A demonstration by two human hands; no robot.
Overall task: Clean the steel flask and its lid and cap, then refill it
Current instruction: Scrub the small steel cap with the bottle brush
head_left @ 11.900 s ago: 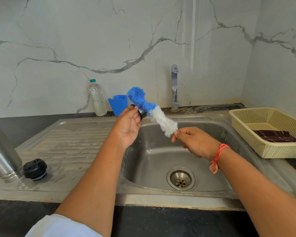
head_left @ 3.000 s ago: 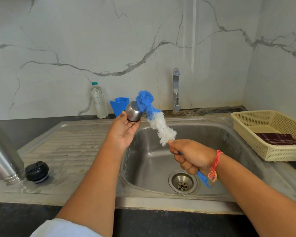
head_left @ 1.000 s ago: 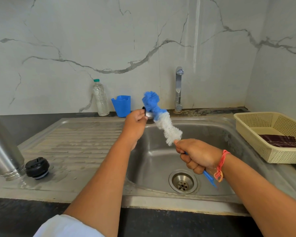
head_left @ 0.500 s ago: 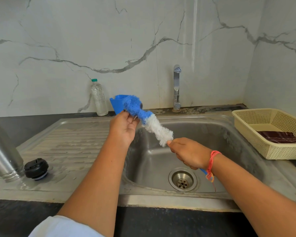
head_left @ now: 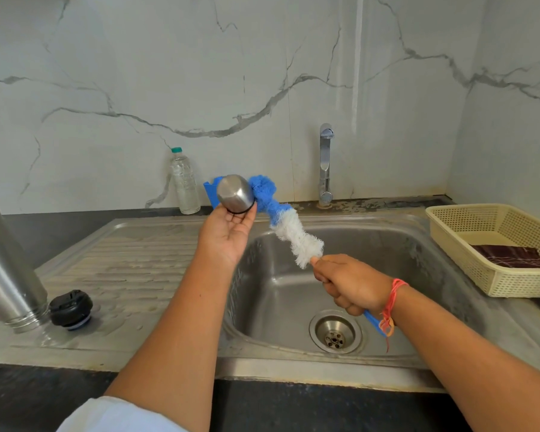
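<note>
Person at the sink (head_left: 424,244), both forearms out over the basin. Left hand (head_left: 228,235) is turned palm up, with the steel cap (head_left: 235,194) perched at the fingertips and pinched near its dark rim, closed end facing the room. Right hand (head_left: 351,288) is wrapped in a fist round the blue handle of the bottle brush (head_left: 289,227). The brush's blue tip is pushed against the cap's mouth side; how far it goes in I cannot tell. The steel flask (head_left: 8,266) stands mouth down on the wet drainboard (head_left: 138,260) at far left, and the black lid (head_left: 70,308) sits just beside it, touching or nearly so. No water shows at the tap (head_left: 325,163). A plastic bottle (head_left: 185,182) and a blue tub (head_left: 210,191) stand at the back wall. A basket (head_left: 468,232) holding a dark cloth (head_left: 515,255) rests on the table to the right. My reading: the cap is being scrubbed, with rinsing and the refill yet to come. Risks noted: the cap is held only by the fingertips, and wet steel is slick. A firm shove or twist of the brush could pop it loose into the basin, to clatter toward the drain (head_left: 335,332). The floppy brush head may flick dirty water onto the table. The flask balances on its narrow mouth close to the left elbow's path, so a careless swing could topple it and roll the lid.
</note>
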